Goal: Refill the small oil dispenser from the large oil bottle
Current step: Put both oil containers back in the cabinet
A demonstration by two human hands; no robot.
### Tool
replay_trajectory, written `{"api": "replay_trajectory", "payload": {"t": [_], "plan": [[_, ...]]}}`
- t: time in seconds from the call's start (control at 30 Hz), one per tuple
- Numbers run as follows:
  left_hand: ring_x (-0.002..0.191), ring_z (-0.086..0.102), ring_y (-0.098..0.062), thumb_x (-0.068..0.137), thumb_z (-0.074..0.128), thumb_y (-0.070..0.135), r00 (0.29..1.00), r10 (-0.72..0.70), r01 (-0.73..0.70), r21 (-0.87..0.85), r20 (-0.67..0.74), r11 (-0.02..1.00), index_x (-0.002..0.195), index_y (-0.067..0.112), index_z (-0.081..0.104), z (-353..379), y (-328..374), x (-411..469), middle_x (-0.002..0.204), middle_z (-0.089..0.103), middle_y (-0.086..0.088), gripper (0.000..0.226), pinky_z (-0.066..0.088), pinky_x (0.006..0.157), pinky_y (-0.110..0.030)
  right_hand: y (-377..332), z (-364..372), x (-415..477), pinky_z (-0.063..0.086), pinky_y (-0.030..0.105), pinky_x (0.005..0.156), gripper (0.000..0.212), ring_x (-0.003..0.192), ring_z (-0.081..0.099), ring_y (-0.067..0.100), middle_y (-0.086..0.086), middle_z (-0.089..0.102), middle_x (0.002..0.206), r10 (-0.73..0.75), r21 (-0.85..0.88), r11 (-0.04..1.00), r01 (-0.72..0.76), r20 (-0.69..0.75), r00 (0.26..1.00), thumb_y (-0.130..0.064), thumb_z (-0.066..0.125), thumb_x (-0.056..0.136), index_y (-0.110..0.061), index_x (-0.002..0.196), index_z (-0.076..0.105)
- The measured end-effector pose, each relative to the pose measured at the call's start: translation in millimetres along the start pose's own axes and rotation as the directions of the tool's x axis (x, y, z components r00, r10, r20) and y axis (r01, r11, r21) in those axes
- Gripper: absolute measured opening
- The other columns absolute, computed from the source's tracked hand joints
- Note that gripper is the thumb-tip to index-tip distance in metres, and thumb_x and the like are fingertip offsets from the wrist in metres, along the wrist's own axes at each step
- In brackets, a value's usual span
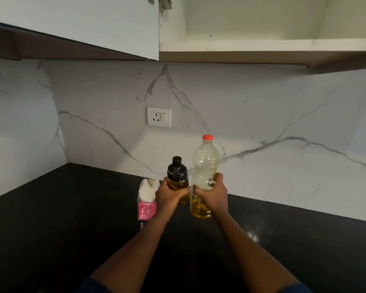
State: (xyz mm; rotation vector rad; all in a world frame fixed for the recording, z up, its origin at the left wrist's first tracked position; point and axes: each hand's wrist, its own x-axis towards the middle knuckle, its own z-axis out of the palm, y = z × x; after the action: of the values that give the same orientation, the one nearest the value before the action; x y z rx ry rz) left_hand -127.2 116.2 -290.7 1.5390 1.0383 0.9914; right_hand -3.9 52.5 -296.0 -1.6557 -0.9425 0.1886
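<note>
My left hand [171, 196] grips the small oil dispenser [177, 176], a clear bottle with a black top and cap and a little yellow oil at its bottom. Beside it, my right hand [212, 195] holds the large oil bottle [204, 166] around its middle. That bottle is clear plastic with a red cap, upright, with yellow oil only in its lower part. Both bottles stand close together, almost touching, over the black countertop [51, 218]. Whether they rest on the counter I cannot tell.
A pink and white packet [147, 199] stands on the counter just left of my left hand. A marble backsplash with a white wall socket [159, 117] rises behind. An open overhead cabinet [262, 45] hangs above.
</note>
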Motion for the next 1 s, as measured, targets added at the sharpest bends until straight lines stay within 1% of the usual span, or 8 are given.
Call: {"api": "replay_trajectory", "payload": {"t": [0.23,0.33,0.43,0.5,0.63,0.77,0.9,1.0], "plan": [[0.094,0.056,-0.015,0.068,0.078,0.026,0.979,0.198,-0.197,-0.031,0.039,0.98,0.113,0.02,0.055,-13,109,-13,0.101,0.06,0.003,0.051,0.044,0.082,-0.028,-93,-59,14,0.046,0.022,0.073,0.058,0.088,0.059,0.014,-0.005,0.056,0.1,-0.226,0.017,0.973,0.23,-0.125,0.966,-0.033,0.08,0.068,-0.024,0.108,0.039],[0.095,0.058,-0.016,0.067,0.078,0.027,0.959,0.27,-0.262,-0.094,0.083,0.96,0.111,0.022,0.056,-18,159,-22,0.103,0.062,0.002,0.05,0.049,0.083,-0.031,-137,-90,22,0.042,0.011,0.064,0.057,0.084,0.06,0.013,-0.003,0.058,0.099,-0.294,0.026,0.953,0.302,-0.16,0.942,-0.031,0.08,0.069,-0.024,0.107,0.039],[0.095,0.06,-0.017,0.066,0.078,0.025,0.945,0.294,-0.258,-0.227,0.142,0.939,0.106,0.023,0.059,-26,212,-31,0.102,0.065,0.002,0.044,0.051,0.07,-0.03,-184,-126,31,0.039,0.004,0.057,0.053,0.076,0.057,0.003,-0.009,0.057,0.092,-0.332,0.041,0.937,0.346,-0.202,0.921,-0.03,0.079,0.07,-0.022,0.106,0.041],[0.095,0.06,-0.018,0.067,0.077,0.023,0.926,0.327,-0.276,-0.25,0.19,0.928,0.105,0.023,0.06,-32,248,-36,0.101,0.065,0.001,0.041,0.049,0.064,-0.029,-216,-149,39,0.046,0.01,0.064,0.052,0.079,0.057,0.006,-0.008,0.055,0.092,-0.349,0.051,0.929,0.367,-0.216,0.912,-0.032,0.078,0.071,-0.02,0.106,0.042],[0.088,0.059,-0.018,0.071,0.074,0.021,0.895,0.366,-0.314,-0.222,0.256,0.923,0.089,0.024,0.057,-42,316,-41,0.094,0.063,0.0,0.025,0.053,0.066,-0.032,-277,-196,59,0.054,0.039,0.078,0.066,0.096,0.059,0.024,0.005,0.054,0.111,-0.359,0.069,0.92,0.385,-0.243,0.901,-0.044,0.077,0.067,-0.015,0.115,0.042],[0.091,0.06,-0.021,0.07,0.074,0.025,0.878,0.396,-0.353,-0.195,0.269,0.915,0.093,0.018,0.059,-40,375,-31,0.095,0.064,-0.003,0.028,0.054,0.079,-0.04,-326,-236,84,0.055,0.037,0.069,0.07,0.091,0.062,0.025,0.006,0.057,0.11,-0.349,0.14,0.911,0.389,-0.244,0.905,-0.046,0.075,0.06,-0.018,0.116,0.044],[0.108,0.054,-0.025,0.071,0.074,0.029,0.891,0.368,-0.331,-0.176,0.266,0.927,0.116,0.016,0.05,-24,411,-6,0.116,0.057,-0.006,0.052,0.047,0.092,-0.048,-357,-258,113,0.053,0.035,0.067,0.072,0.091,0.062,0.025,0.005,0.059,0.105,-0.345,0.144,0.911,0.387,-0.25,0.905,-0.046,0.074,0.057,-0.018,0.119,0.048],[0.111,0.052,-0.025,0.072,0.073,0.027,0.905,0.332,-0.301,-0.151,0.267,0.941,0.124,0.015,0.048,-7,425,20,0.119,0.056,-0.007,0.059,0.04,0.096,-0.046,-368,-263,140,0.051,0.033,0.066,0.069,0.092,0.06,0.023,0.004,0.056,0.109,-0.342,0.13,0.91,0.393,-0.3,0.891,-0.042,0.075,0.062,-0.019,0.119,0.044]]}}
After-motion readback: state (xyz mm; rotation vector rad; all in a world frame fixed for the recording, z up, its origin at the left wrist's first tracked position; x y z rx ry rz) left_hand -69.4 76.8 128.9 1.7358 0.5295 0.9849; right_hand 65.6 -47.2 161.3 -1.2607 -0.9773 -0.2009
